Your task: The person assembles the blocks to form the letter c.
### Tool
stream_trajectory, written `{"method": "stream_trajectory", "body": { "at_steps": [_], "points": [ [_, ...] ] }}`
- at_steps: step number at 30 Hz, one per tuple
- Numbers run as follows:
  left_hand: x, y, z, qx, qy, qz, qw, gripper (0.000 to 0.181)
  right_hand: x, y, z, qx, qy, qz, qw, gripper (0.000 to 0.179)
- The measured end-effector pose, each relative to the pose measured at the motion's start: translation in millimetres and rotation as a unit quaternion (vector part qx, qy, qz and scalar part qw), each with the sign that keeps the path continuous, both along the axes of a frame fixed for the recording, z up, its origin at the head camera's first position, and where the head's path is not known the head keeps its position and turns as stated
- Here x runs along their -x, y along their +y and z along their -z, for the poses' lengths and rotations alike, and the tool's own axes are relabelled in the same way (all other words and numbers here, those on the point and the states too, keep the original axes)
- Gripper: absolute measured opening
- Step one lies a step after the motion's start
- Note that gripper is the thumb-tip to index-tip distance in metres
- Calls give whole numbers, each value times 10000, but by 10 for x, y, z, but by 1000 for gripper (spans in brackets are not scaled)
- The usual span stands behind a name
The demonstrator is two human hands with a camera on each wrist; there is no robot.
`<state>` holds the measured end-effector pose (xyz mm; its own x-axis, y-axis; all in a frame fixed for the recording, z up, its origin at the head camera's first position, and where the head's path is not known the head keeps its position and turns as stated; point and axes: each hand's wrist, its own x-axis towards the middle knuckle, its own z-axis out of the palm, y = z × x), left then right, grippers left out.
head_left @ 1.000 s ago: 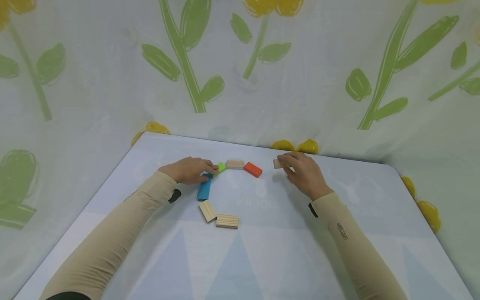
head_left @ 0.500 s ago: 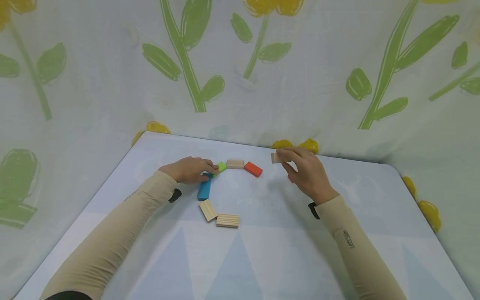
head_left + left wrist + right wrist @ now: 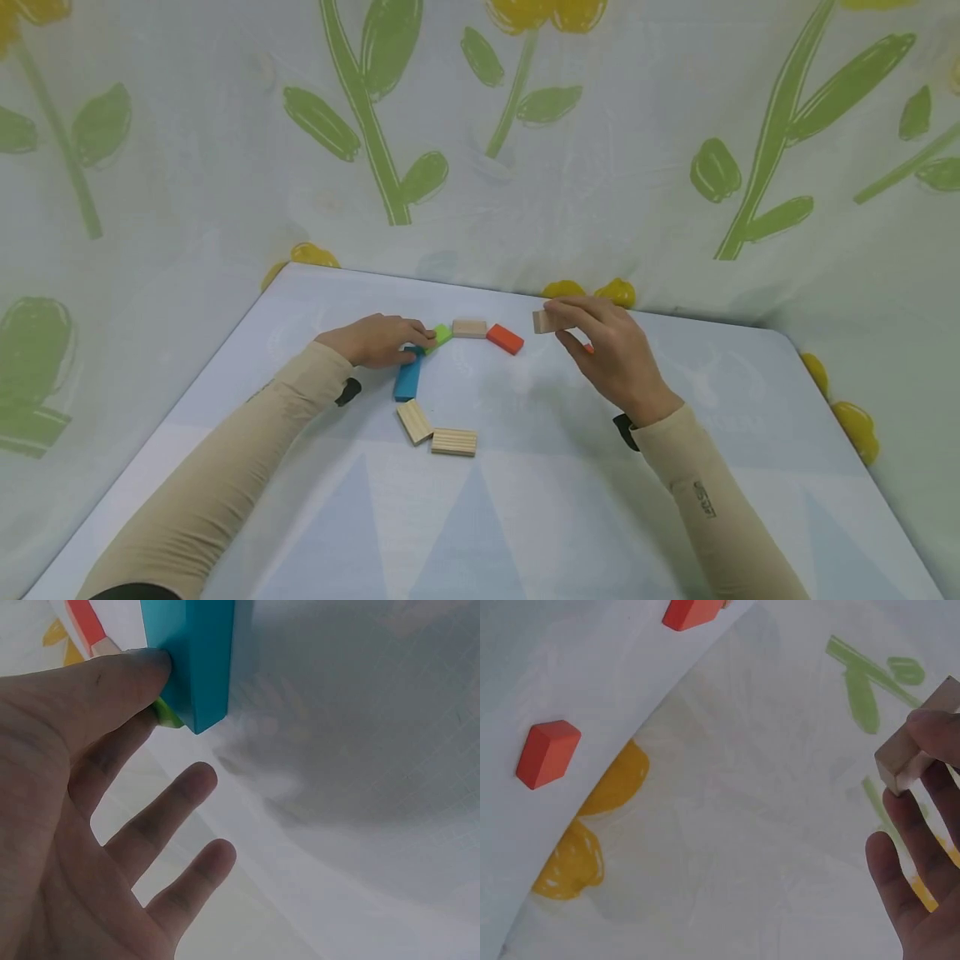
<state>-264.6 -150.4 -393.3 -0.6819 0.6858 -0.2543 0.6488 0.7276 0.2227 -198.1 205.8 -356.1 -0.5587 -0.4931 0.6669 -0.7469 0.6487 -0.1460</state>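
Observation:
My right hand (image 3: 618, 358) pinches a plain wooden block (image 3: 543, 322) between thumb and fingers, raised above the table. In the right wrist view, that wooden block (image 3: 904, 754) sticks out past the fingertips. My left hand (image 3: 372, 340) rests at the far end of a blue block (image 3: 407, 379). Its thumb touches the blue block (image 3: 171, 645) and its index finger reaches the green block (image 3: 441, 335); the other fingers are spread. From green, the curved row continues with a plain wooden block (image 3: 469, 328) and a red block (image 3: 506, 338).
Two ridged wooden blocks (image 3: 415, 422) carry the row on from the blue block's near end. A second red block (image 3: 547, 754) lies on the table (image 3: 525, 500), mostly hidden behind my right hand in the head view. Flower-printed cloth (image 3: 600, 208) hangs beyond the table's far edge.
My right hand has lifted the wooden block and turned it, bringing it slightly left. The second red block now shows partly behind that hand. My left hand has stayed in place.

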Motion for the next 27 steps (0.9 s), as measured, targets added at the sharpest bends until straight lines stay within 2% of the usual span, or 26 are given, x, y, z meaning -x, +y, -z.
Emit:
{"method": "stream_trajectory", "body": {
  "at_steps": [12, 27],
  "points": [
    [-21, -3, -18, 21, -18, -57, 10000, 44, -180, -120, -58, 134, 144, -451, 9988, 50],
    [-24, 4, -18, -47, 66, 20, 10000, 43, -341, -165, 95, -165, 151, -793, 9966, 47]
  ]
}}
